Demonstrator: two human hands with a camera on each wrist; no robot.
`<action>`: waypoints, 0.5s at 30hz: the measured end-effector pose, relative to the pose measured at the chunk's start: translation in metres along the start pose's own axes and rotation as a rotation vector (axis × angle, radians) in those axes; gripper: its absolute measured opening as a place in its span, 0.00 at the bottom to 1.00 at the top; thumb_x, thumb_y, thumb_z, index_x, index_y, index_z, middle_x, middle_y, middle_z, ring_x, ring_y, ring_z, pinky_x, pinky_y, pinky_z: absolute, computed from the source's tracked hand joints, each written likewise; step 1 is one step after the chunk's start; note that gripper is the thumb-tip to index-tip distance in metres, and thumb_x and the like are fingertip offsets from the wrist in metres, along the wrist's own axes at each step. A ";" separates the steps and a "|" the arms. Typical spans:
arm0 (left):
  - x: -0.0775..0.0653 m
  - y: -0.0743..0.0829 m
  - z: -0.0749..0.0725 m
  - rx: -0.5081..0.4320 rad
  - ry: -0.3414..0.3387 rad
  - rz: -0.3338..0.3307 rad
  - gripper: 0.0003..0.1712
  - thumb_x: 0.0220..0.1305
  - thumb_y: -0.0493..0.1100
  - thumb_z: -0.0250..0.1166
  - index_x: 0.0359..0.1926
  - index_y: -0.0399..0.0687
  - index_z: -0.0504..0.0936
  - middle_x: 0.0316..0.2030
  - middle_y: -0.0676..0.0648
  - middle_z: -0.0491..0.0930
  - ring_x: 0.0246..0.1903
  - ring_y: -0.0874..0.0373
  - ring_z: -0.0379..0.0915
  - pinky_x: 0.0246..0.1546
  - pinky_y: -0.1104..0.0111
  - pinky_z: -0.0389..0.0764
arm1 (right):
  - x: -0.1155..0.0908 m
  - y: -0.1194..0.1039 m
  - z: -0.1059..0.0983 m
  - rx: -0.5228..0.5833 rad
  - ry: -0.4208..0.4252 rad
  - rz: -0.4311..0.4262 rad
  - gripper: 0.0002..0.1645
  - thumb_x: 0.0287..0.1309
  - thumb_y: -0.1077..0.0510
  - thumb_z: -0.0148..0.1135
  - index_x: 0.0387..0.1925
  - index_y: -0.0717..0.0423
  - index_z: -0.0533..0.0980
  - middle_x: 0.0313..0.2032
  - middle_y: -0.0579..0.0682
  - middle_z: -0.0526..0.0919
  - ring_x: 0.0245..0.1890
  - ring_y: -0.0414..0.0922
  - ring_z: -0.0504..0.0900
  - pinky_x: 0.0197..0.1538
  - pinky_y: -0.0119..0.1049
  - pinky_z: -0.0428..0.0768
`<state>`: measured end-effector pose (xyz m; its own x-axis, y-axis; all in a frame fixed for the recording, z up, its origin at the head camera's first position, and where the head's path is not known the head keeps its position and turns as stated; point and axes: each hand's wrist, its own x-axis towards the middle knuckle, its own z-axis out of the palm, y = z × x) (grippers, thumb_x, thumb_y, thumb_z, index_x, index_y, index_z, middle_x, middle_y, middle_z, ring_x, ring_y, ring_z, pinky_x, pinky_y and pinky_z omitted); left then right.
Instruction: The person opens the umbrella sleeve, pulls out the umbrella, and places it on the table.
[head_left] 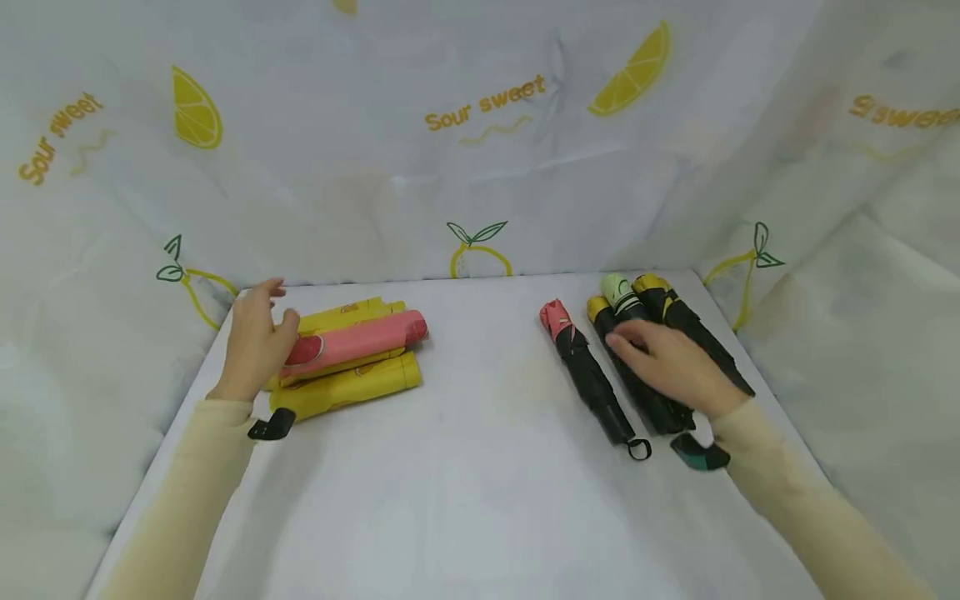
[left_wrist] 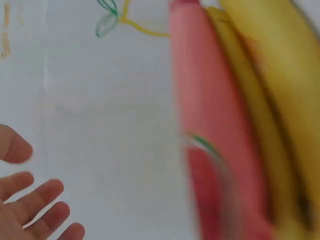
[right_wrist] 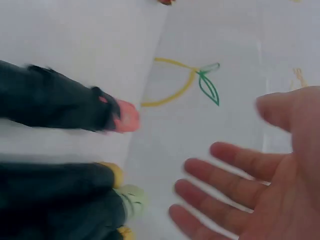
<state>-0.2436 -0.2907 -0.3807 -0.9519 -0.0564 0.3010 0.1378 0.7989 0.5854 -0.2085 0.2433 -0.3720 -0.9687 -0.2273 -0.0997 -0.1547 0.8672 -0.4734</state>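
My left hand (head_left: 253,346) hovers over the left end of a small pile, fingers loosely bent and holding nothing. The pile has a pink roll (head_left: 367,340) with a red fruit-slice print on top, and several yellow rolls (head_left: 352,388) beneath and beside it. At the right, my right hand (head_left: 681,367) is above a group of folded black umbrellas, its fingers spread in the right wrist view. One umbrella with a pink end (head_left: 588,379) lies a little to the left. Beside it are a green-ended umbrella (head_left: 618,293) and yellow-ended umbrellas (head_left: 686,321), partly covered by the hand.
All the items lie on a white tabletop (head_left: 465,467). White cloth walls (head_left: 337,208) printed with lemons and lettering rise behind it and on both sides. A black wrist loop (head_left: 640,450) sticks out from the near end of the pink-ended umbrella.
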 end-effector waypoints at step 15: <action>0.186 0.122 -0.016 0.473 -0.311 0.022 0.43 0.76 0.67 0.25 0.81 0.49 0.35 0.82 0.41 0.32 0.80 0.36 0.23 0.76 0.34 0.33 | 0.202 -0.092 -0.099 -0.037 -0.036 -0.015 0.46 0.74 0.29 0.20 0.81 0.50 0.39 0.82 0.52 0.40 0.82 0.54 0.38 0.82 0.56 0.41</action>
